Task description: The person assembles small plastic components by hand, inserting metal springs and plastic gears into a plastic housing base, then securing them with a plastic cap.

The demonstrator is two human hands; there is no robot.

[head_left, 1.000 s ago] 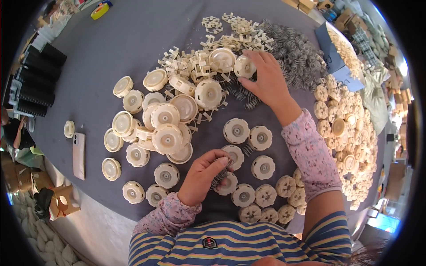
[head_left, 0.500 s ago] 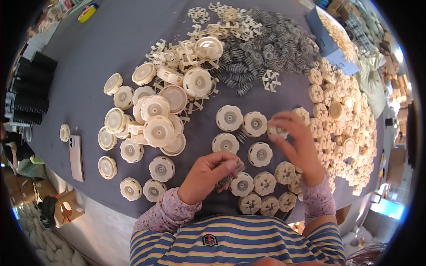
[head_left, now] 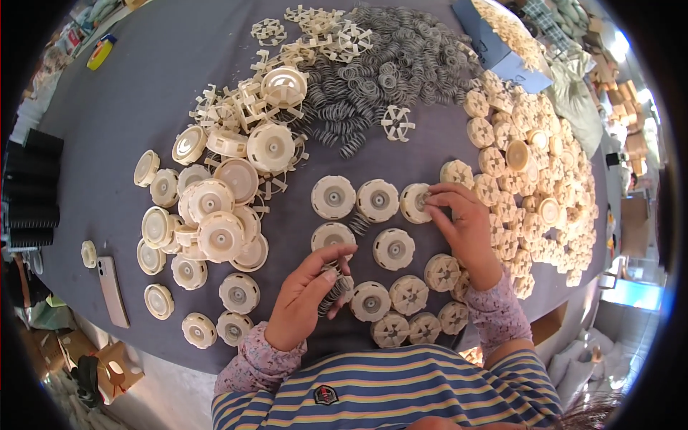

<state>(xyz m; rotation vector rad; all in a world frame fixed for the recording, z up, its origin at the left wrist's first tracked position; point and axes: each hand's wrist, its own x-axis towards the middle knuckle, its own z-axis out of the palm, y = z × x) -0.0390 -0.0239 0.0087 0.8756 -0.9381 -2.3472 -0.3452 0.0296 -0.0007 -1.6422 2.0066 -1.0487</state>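
Observation:
In my left hand [head_left: 297, 304] lie several grey coil springs [head_left: 332, 292], held between the curled fingers and thumb. Just beyond it sits a cream round plastic cap [head_left: 332, 240], partly covered by those fingers. My right hand [head_left: 464, 226] has its thumb and fingertips at the right rim of another round cap [head_left: 413, 203], gripping its edge; the fingers hide part of this cap. One loose coil spring [head_left: 360, 223] rests between the caps. More caps with recessed centres stand around, including one cap [head_left: 393, 249] between my hands.
Stacked cream caps [head_left: 221, 236] are heaped on the left. Behind lie spoked plastic pieces [head_left: 344, 39] and a big pile of springs [head_left: 401, 64]. Assembled slotted discs [head_left: 545, 193] crowd the right side, near a blue box [head_left: 494, 43]. A phone [head_left: 112, 292] lies far left.
The whole view has shifted, so the tabletop appears further left. My left hand has opened somewhat, showing the springs more clearly. My right hand has drawn from above the cap to its right rim.

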